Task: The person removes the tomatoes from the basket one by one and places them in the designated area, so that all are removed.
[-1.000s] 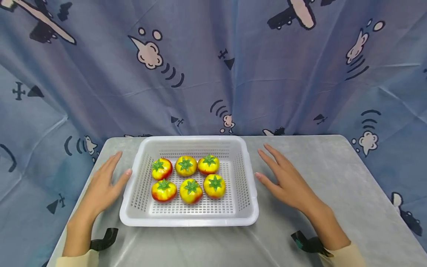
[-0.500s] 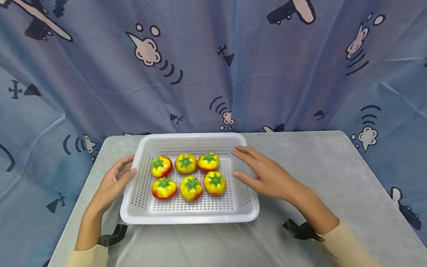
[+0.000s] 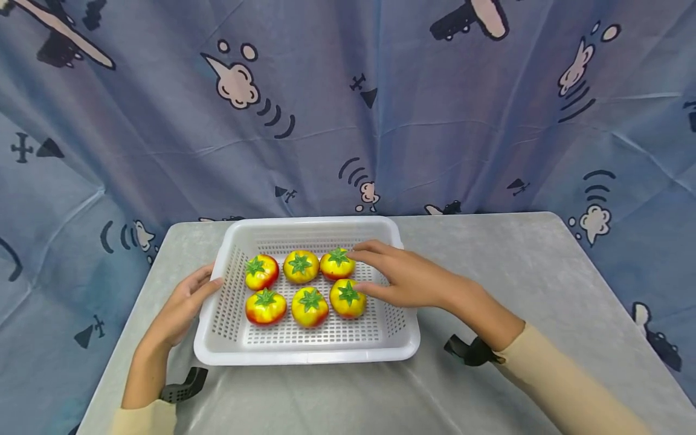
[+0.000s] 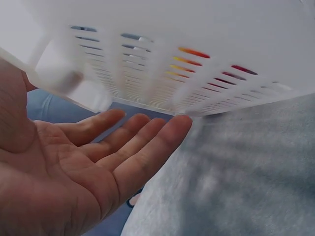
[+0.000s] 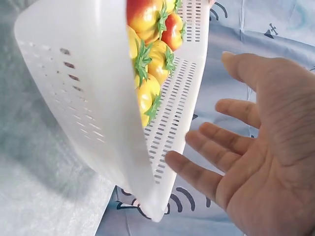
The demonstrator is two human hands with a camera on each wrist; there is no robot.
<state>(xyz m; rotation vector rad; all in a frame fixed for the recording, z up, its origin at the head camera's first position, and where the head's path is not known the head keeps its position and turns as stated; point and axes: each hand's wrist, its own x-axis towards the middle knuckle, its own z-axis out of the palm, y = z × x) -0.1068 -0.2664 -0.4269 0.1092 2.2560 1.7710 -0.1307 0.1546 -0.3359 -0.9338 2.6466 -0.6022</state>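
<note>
Several glossy yellow-and-red toy tomatoes (image 3: 309,307) with green star-shaped tops lie in two rows in a white perforated plastic basket (image 3: 307,357). At the basket's left end my left hand (image 3: 182,308) holds the rim, its thumb over the edge and fingers outside; in the left wrist view those fingers (image 4: 142,157) stretch below the slotted wall. My right hand (image 3: 402,275) hangs over the basket's right side, fingers spread and holding nothing. Its fingertips overlap the far right tomato (image 3: 337,266) and the near right tomato (image 3: 347,302) in the head view.
The basket stands on a grey table (image 3: 516,272), near its back edge. Behind hangs a blue curtain (image 3: 326,109) printed with planes and clouds. A black wrist strap (image 3: 472,350) sits on each arm, below a beige sleeve.
My left hand has moved right onto the basket's rim. My right hand has come in from beyond the right rim to above the right-hand tomatoes. The tomatoes lie as before.
</note>
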